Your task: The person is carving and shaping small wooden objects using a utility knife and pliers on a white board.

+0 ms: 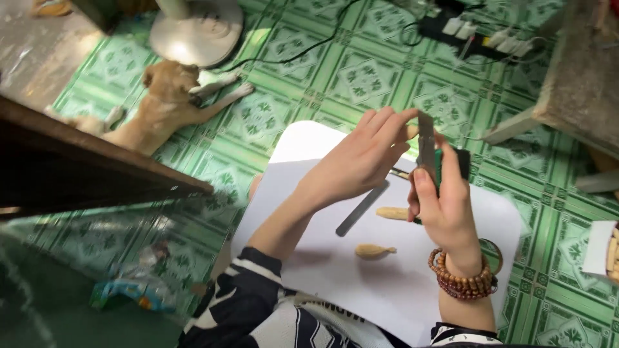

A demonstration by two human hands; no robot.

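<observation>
My left hand (361,158) pinches a small pale wooden piece (411,132) at its fingertips, above a white board (387,270) on my lap. My right hand (442,203), with brown bead bracelets (467,280) at the wrist, grips a green-handled tool (442,166) whose flat metal blade (425,142) stands upright against the wooden piece. Two carved pale wooden pieces lie on the board: one (392,212) beside my right hand, one (374,251) nearer me. A flat grey metal file (362,207) lies on the board under my left hand.
A tan dog (161,103) lies on the green patterned tile floor by a white fan base (196,29). A dark wooden edge (97,161) runs at left. A power strip (477,35) with cables sits at the back. A small box (606,248) stands at right.
</observation>
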